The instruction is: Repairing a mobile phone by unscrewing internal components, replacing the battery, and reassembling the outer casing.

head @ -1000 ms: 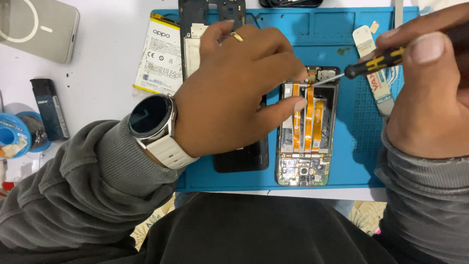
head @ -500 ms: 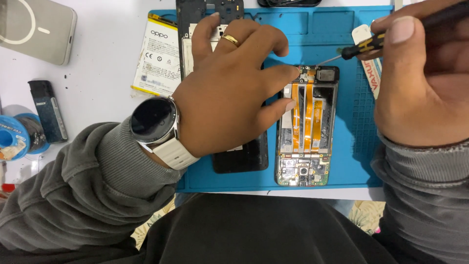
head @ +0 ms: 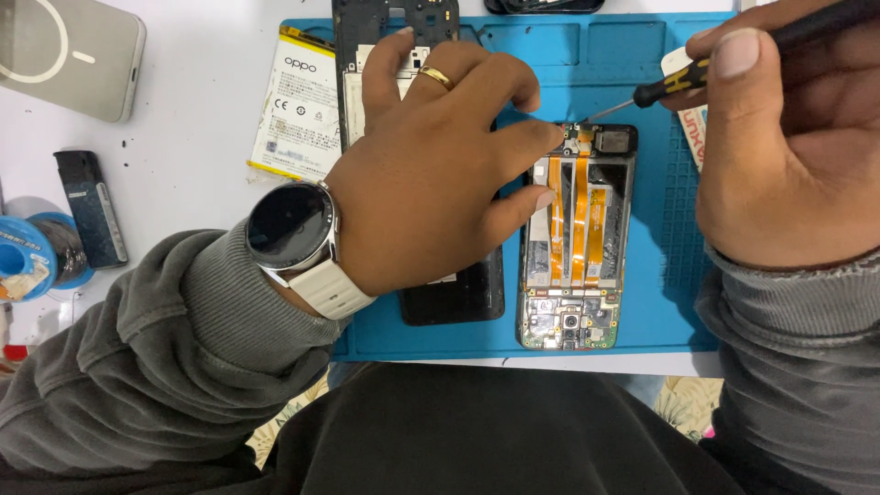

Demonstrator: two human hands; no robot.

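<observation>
The blue work mat [head: 642, 73] fills the middle of the white table [head: 192, 110], its top edge cut off by the frame. On it lies the opened phone [head: 577, 238], back cover off, orange ribbon cables running down its length and a green board with a small camera lens at the near end.

The left hand [head: 431, 183] is spread flat, palm down, over a black phone frame [head: 449, 293] just left of the opened phone; most of that frame is hidden beneath the hand, only its top and bottom showing. The fingers are splayed, and two fingertips [head: 548, 136] press on the opened phone's left edge. A gold ring [head: 434, 76] sits on one finger, and a round black watch with a white strap [head: 291, 227] on the wrist.

The right hand [head: 788, 156] is closed around a small screwdriver [head: 678, 82] with a black and yellow handle; its thin tip reaches the top end of the opened phone. The far end of the handle runs out of the frame, and a white packet behind the hand is mostly covered.

Left of the mat lies a flat white battery [head: 298, 110], partly under the black frame. Further out sit a grey case [head: 64, 55], a small dark lighter [head: 90, 209] and a blue reel [head: 27, 257], the reel cut by the edge.
</observation>
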